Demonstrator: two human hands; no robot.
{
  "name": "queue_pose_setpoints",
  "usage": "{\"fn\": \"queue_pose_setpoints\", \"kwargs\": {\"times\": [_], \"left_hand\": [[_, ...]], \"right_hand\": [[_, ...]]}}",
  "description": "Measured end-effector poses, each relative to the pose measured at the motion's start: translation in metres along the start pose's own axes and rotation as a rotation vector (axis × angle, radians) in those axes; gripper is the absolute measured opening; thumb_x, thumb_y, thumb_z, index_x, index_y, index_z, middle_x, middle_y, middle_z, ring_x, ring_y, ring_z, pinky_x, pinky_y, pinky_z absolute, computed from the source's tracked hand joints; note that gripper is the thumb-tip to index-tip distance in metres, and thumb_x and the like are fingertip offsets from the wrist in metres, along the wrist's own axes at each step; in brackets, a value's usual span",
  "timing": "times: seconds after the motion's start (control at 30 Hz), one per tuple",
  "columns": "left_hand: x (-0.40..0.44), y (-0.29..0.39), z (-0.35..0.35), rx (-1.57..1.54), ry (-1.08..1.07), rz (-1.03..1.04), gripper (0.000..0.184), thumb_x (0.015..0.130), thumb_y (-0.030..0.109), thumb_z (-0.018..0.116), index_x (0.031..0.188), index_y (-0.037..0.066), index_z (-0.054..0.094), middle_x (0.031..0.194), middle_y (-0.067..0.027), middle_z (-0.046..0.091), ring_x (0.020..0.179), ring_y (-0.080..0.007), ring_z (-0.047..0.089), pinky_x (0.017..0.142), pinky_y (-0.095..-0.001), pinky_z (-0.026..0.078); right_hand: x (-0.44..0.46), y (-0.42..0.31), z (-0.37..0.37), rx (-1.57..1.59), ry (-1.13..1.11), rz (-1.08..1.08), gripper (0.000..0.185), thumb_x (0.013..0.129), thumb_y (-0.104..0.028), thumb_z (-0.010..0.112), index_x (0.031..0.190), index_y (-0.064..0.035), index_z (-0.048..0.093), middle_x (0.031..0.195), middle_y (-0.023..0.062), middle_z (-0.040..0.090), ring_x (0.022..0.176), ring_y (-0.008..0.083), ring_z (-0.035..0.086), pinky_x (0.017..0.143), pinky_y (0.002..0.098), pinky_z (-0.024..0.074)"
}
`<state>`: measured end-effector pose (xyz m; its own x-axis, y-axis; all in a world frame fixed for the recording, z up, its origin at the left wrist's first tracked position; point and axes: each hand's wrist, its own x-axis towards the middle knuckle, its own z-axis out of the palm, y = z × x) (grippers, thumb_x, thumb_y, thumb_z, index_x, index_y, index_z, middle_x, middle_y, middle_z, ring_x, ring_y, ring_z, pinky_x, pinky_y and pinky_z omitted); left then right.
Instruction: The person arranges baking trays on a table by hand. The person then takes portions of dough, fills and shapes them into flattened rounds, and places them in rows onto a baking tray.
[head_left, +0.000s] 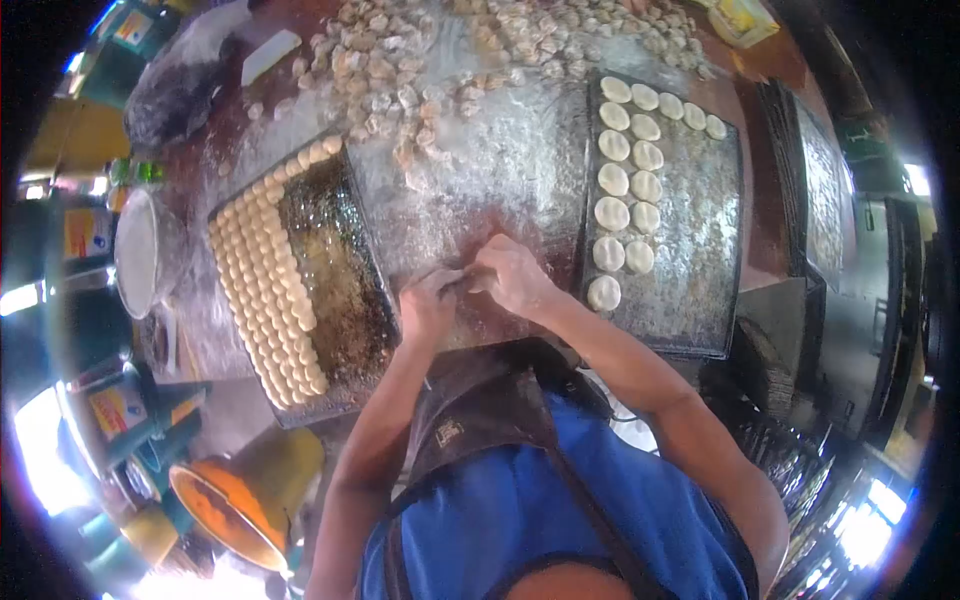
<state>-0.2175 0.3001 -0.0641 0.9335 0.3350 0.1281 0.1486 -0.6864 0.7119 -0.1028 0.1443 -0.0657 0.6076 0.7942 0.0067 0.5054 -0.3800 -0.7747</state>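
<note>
My left hand and my right hand meet over the near edge of the floured table, fingers bent and drawn together. Whatever lies between them is hidden by the fingers. On the left, a dark tray holds tight rows of small pale dough balls. To the right, another dark tray carries flat round dough pieces in two columns and a short top row. Many small floured lumps are scattered across the far side of the table.
A white scraper-like piece and a grey bag lie at the far left. A round pale container stands beside the left tray. Below it is a yellow bucket. Stacked dark trays are at the right, a yellow container beyond.
</note>
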Motion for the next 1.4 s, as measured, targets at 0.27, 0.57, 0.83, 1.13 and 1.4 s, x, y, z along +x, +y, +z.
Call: {"fn": "queue_pose_setpoints", "kwargs": {"times": [0.27, 0.57, 0.83, 1.13, 1.4], "left_hand": [[-0.018, 0.022, -0.019, -0.095, -0.133, 0.002, 0.041, 0.079, -0.003, 0.065, 0.12, 0.005, 0.066, 0.112, -0.0132, 0.07, 0.103, -0.0285, 0.068, 0.088, -0.0391, 0.055], [-0.059, -0.094, -0.156, 0.478, 0.192, -0.295, 0.023, 0.088, 0.017, 0.069, 0.11, 0.009, 0.072, 0.12, -0.0103, 0.066, 0.12, -0.0235, 0.056, 0.1, -0.0401, 0.049], [-0.08, -0.139, -0.169, 0.378, 0.05, -0.033, 0.025, 0.087, 0.016, 0.069, 0.111, 0.01, 0.072, 0.125, -0.0079, 0.065, 0.12, -0.0266, 0.057, 0.102, -0.0396, 0.047], [-0.074, -0.13, -0.172, 0.486, -0.084, -0.35, 0.032, 0.088, 0.031, 0.071, 0.116, 0.016, 0.068, 0.128, -0.0065, 0.061, 0.121, -0.0235, 0.053, 0.103, -0.0438, 0.047], [-0.073, -0.139, -0.169, 0.437, 0.012, -0.096, 0.031, 0.081, 0.015, 0.074, 0.111, 0.012, 0.072, 0.118, -0.011, 0.066, 0.116, -0.0278, 0.057, 0.101, -0.0389, 0.045]], "right_hand": [[0.041, -0.053, -0.03, -0.282, -0.333, 0.161, 0.033, 0.079, -0.025, 0.073, 0.106, -0.006, 0.071, 0.088, 0.0142, 0.072, 0.082, 0.034, 0.07, 0.074, 0.0395, 0.0554], [0.049, -0.08, 0.035, -0.498, 0.176, 0.345, 0.056, 0.094, -0.055, 0.051, 0.117, -0.0042, 0.057, 0.125, 0.0201, 0.054, 0.12, 0.0361, 0.051, 0.104, 0.0514, 0.0385], [-0.038, -0.085, -0.018, -0.079, -0.128, 0.369, 0.032, 0.077, -0.022, 0.071, 0.102, -0.0033, 0.061, 0.104, 0.0141, 0.061, 0.095, 0.0276, 0.06, 0.085, 0.042, 0.0507], [-0.189, -0.087, -0.14, -0.435, 0.38, 0.541, 0.043, 0.082, -0.027, 0.068, 0.121, -0.0097, 0.062, 0.11, 0.0077, 0.065, 0.096, 0.0197, 0.062, 0.086, 0.0329, 0.0475], [-0.284, -0.131, -0.113, -0.72, 0.404, 0.61, 0.042, 0.083, -0.037, 0.065, 0.116, -0.012, 0.064, 0.099, 0.0056, 0.064, 0.085, 0.0177, 0.06, 0.075, 0.0315, 0.0468]]}}
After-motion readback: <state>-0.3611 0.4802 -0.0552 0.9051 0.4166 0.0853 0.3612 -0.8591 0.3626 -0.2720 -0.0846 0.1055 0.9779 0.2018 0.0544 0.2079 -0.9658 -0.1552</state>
